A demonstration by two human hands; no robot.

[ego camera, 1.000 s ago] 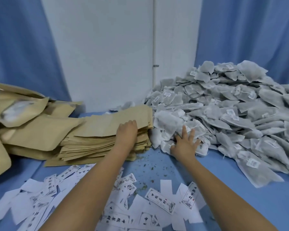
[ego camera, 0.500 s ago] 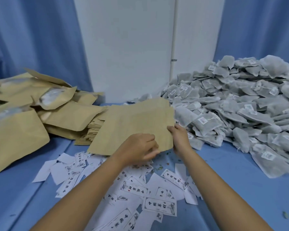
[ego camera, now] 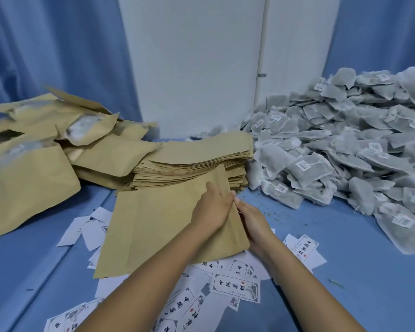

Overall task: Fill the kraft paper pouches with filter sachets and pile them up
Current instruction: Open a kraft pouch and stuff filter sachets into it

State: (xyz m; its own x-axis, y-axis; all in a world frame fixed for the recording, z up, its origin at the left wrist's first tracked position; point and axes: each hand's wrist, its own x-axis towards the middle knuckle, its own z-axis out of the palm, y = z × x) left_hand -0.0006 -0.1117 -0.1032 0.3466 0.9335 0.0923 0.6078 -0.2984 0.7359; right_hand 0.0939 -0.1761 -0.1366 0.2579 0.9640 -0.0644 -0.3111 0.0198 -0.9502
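Front and centre on the blue table (ego camera: 345,271), one kraft pouch (ego camera: 158,226) now lies low and flat over the scattered paper labels (ego camera: 235,287), its far corner just in front of the stack of empty pouches (ego camera: 197,159). Half a second ago it was held higher, up against that stack; a second ago it had not been lifted at all, with one hand on the stack and the other at the sachets. Both hands have closed in on the pouch's right edge. The left hand (ego camera: 211,209) lies on top with fingers curled at that edge, and the right hand (ego camera: 252,224) pinches the same edge from the outer side, thumb tip meeting the left fingertips. Off to the right the heap of filter sachets (ego camera: 345,152) sits well apart from both hands. Far left, the pile of filled pouches (ego camera: 46,159) leans against the stack.
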